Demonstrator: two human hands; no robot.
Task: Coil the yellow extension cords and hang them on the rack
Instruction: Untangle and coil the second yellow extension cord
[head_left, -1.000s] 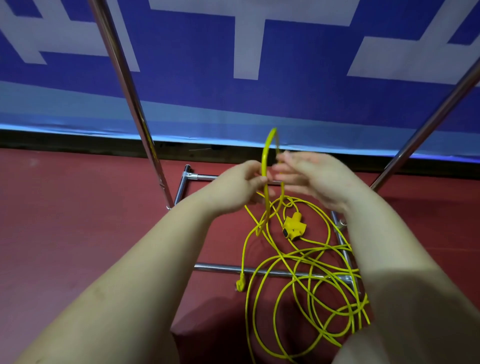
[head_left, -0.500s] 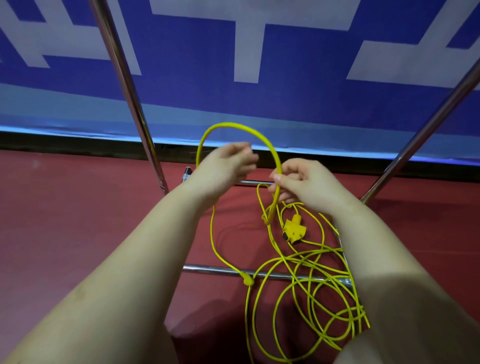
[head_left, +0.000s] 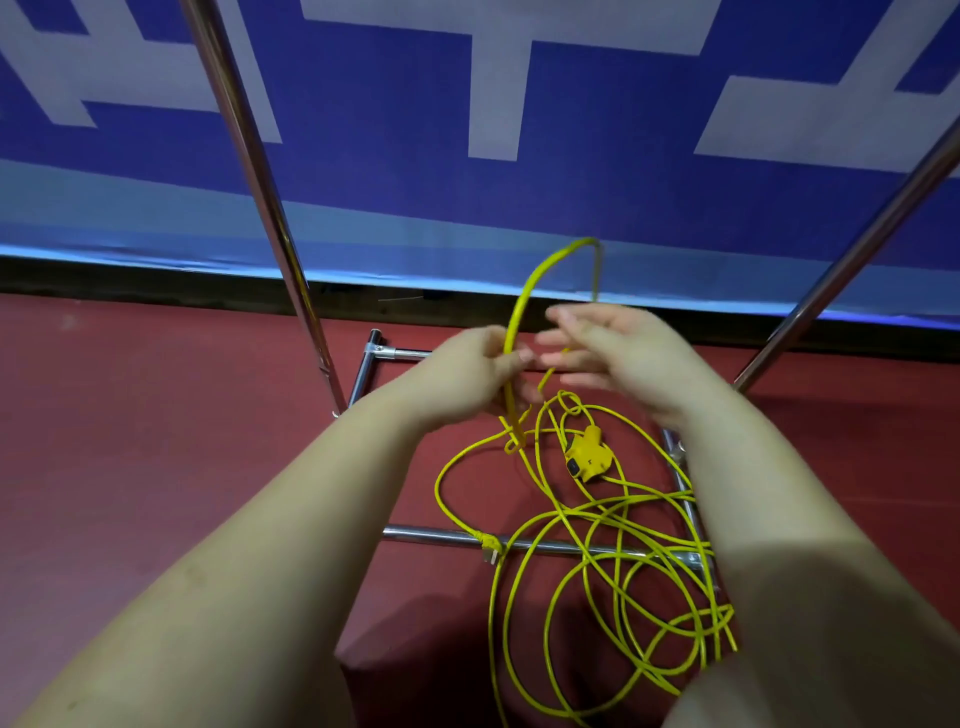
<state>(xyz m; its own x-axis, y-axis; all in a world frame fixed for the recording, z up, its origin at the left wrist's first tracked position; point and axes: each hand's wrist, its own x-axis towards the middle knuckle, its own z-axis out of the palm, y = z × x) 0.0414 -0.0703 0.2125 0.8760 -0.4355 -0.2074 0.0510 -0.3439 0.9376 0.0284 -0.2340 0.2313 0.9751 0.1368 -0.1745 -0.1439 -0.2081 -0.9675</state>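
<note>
A yellow extension cord (head_left: 597, 551) lies in loose tangled loops on the red floor over the base of a metal rack (head_left: 519, 543). Its yellow socket block (head_left: 587, 454) rests among the loops and its plug (head_left: 489, 546) lies by the front base bar. My left hand (head_left: 475, 371) is shut on several strands of the cord, with a narrow loop (head_left: 540, 275) standing up above it. My right hand (head_left: 618, 348) is blurred just right of the left, fingers spread, close to the loop's far strand; whether it grips the cord is unclear.
Two chrome rack uprights rise at left (head_left: 260, 182) and right (head_left: 852, 260). A blue and white banner wall (head_left: 493, 104) stands behind the rack. Red floor (head_left: 130, 441) stretches to the left.
The wide loop held between both hands has narrowed into a tall thin one as my hands came together. My right hand has opened its fingers.
</note>
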